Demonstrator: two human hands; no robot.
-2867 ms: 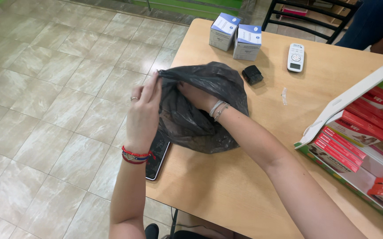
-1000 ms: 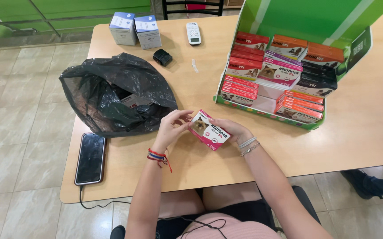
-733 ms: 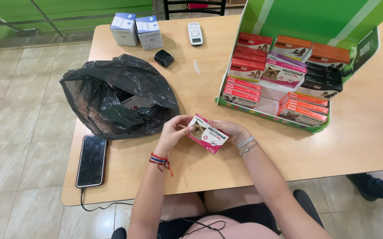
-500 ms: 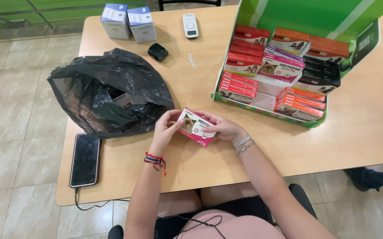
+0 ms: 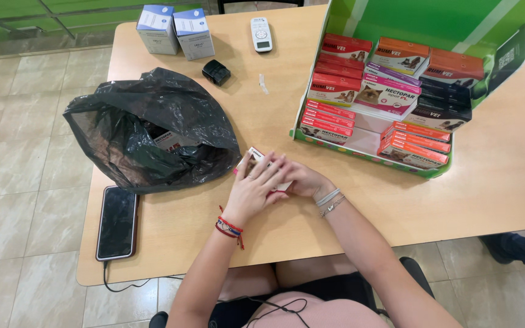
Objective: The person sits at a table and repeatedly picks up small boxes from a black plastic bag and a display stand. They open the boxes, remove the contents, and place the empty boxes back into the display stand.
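A small pink and white carton (image 5: pixel 255 154) is clasped between both hands over the wooden table (image 5: pixel 202 218). My left hand (image 5: pixel 251 189) lies over the top of it and hides most of it. My right hand (image 5: pixel 299 180) grips it from the right side. A black plastic bag (image 5: pixel 147 130) lies open just left of the hands, with a white box showing inside. A green display tray (image 5: pixel 365 155) full of red, orange and dark cartons stands to the right.
A black phone (image 5: pixel 117 222) on a cable lies near the table's front left edge. At the back are two blue-white boxes (image 5: pixel 174 29), a small black object (image 5: pixel 216 71) and a white remote-like device (image 5: pixel 261 34). Tiled floor lies to the left. Another person's shoe (image 5: pixel 517 249) shows at the right.
Earlier both hands were at the black bag; then they held the pink carton face up. Now my left hand has closed over the carton, covering most of it.
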